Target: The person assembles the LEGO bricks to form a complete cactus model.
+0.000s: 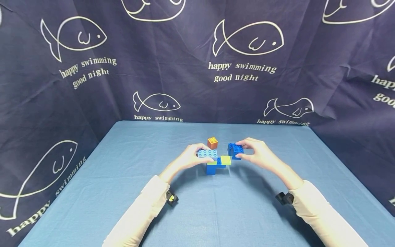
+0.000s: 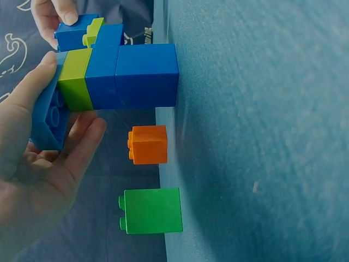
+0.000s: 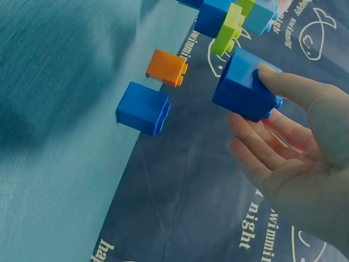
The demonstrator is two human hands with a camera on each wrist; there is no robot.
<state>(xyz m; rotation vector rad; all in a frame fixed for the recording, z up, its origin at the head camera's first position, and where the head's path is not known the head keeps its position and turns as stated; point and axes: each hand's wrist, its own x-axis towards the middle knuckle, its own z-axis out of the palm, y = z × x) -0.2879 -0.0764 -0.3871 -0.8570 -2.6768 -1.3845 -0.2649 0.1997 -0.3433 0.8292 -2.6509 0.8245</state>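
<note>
My left hand (image 1: 189, 157) grips a light blue brick (image 1: 207, 154) between thumb and fingers. That brick sits on a lime green brick (image 2: 76, 79), above stacked blue bricks (image 2: 146, 75) that stand on the table. A flat lime piece (image 1: 226, 160) is on the right side of this build. Just right of it, my right hand (image 1: 255, 152) pinches a blue brick (image 3: 245, 87), held apart from the build and with its studs towards the palm in the right wrist view. An orange brick (image 1: 212, 142) stands behind the build.
Another blue brick (image 3: 143, 109) stands on the table near the orange one. The left wrist view also has a green brick (image 2: 152, 211), hidden in the head view. A blue cloth covers the table (image 1: 216, 212); a dark fish-print curtain (image 1: 197, 68) hangs behind it.
</note>
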